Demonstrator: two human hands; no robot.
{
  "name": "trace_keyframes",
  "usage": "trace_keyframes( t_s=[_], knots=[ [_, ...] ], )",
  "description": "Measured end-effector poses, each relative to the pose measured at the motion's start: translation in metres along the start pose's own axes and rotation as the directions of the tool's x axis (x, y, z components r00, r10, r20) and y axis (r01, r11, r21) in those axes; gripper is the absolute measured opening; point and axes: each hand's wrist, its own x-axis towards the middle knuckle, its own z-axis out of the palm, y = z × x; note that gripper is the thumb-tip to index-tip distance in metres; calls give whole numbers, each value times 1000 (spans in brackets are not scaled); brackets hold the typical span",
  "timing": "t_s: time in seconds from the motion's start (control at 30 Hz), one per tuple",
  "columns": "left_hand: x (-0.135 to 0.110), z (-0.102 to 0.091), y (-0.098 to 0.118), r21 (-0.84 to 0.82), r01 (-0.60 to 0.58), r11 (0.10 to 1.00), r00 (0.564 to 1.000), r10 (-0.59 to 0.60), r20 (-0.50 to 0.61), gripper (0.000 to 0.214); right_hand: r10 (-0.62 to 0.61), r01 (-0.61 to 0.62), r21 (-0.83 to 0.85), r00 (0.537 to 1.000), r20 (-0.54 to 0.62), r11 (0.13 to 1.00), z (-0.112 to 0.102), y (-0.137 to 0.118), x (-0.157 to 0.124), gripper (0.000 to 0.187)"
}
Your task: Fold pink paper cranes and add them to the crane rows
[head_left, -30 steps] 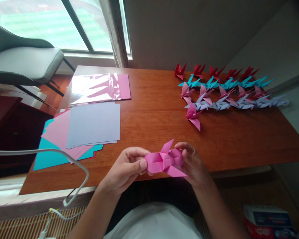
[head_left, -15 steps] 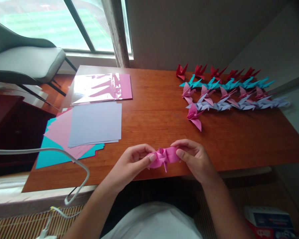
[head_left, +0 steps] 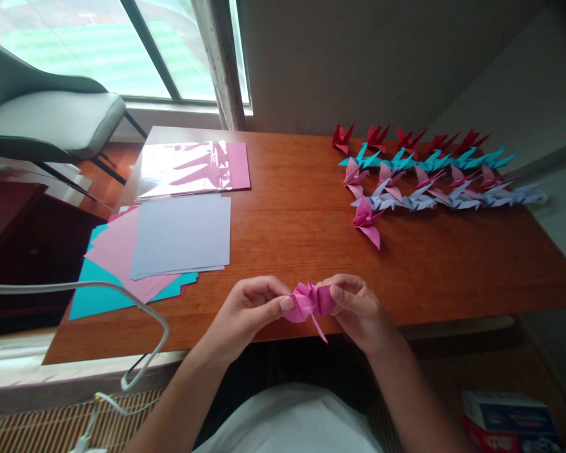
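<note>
A bright pink paper crane [head_left: 305,303] is held above the table's front edge, with a thin point hanging down toward me. My left hand [head_left: 257,308] pinches one wing between thumb and fingers. On the other side, my right hand [head_left: 356,308] grips the opposite wing the same way. Another bright pink paper crane [head_left: 368,221] stands on the table beyond my right hand, at the near left end of several rows of cranes.
Rows of red [head_left: 376,137], turquoise [head_left: 399,159], light pink [head_left: 427,178] and pale lilac cranes [head_left: 422,200] fill the table's far right. At left lie pale lilac sheets [head_left: 182,236], pink and turquoise paper [head_left: 97,296], and a plastic-wrapped pack [head_left: 238,165]. A white cable [head_left: 163,321] loops over the left edge.
My right hand has moved slightly left and down, bringing the wings closer together. The crane has tilted, and its thin point now swings lower and to the right.
</note>
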Motion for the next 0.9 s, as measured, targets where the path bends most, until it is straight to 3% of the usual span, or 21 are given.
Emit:
trace_keyframes(
  t_s=[0.17,0.37,0.63,0.9],
  knots=[
    [2,3,-8,-109,-22,994,996,12,-90,25,29,-19,170,998,-58,985,8,10,4,21],
    [1,4,-7,-202,6,979,998,-19,-64,27,28,-17,162,997,-67,987,6,8,5,32],
    [1,2,-9,-334,86,939,989,-122,-88,28,-18,32,190,997,-75,981,1,12,5,31],
    [-1,2,-9,-373,153,915,988,-140,62,33,27,-34,239,999,34,970,1,12,3,39]
  ],
)
